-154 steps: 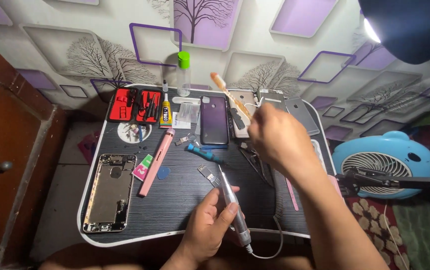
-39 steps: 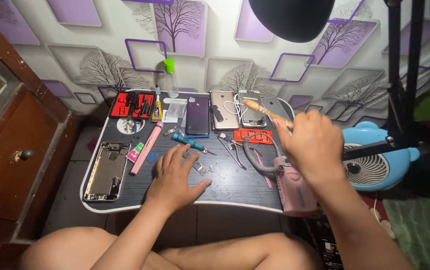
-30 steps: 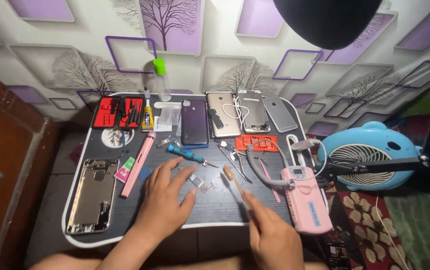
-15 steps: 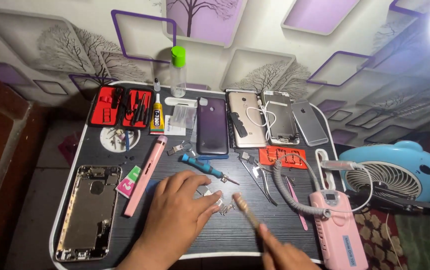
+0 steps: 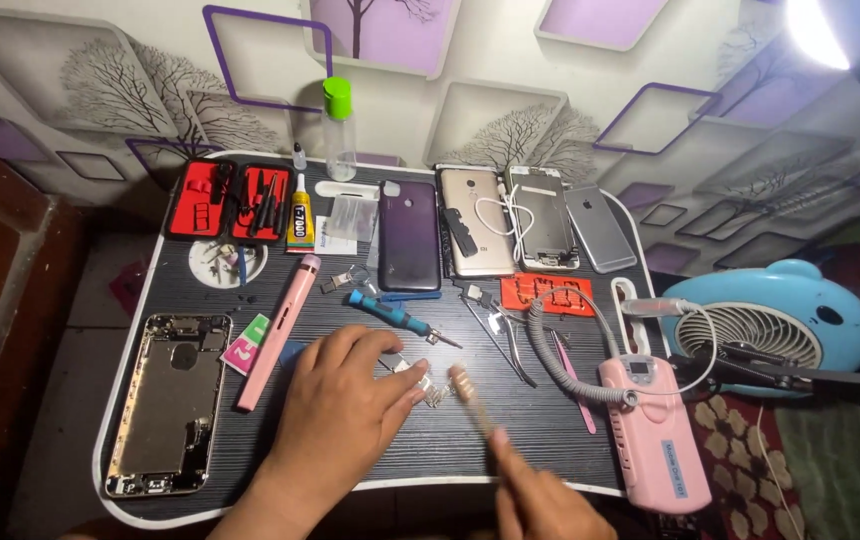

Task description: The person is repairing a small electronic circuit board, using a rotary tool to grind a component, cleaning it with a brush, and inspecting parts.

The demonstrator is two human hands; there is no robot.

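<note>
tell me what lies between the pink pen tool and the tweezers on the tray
In the head view, the blue screwdriver lies between the pink pen tool and the tweezers, its tip pointing toward the tweezers.
</note>
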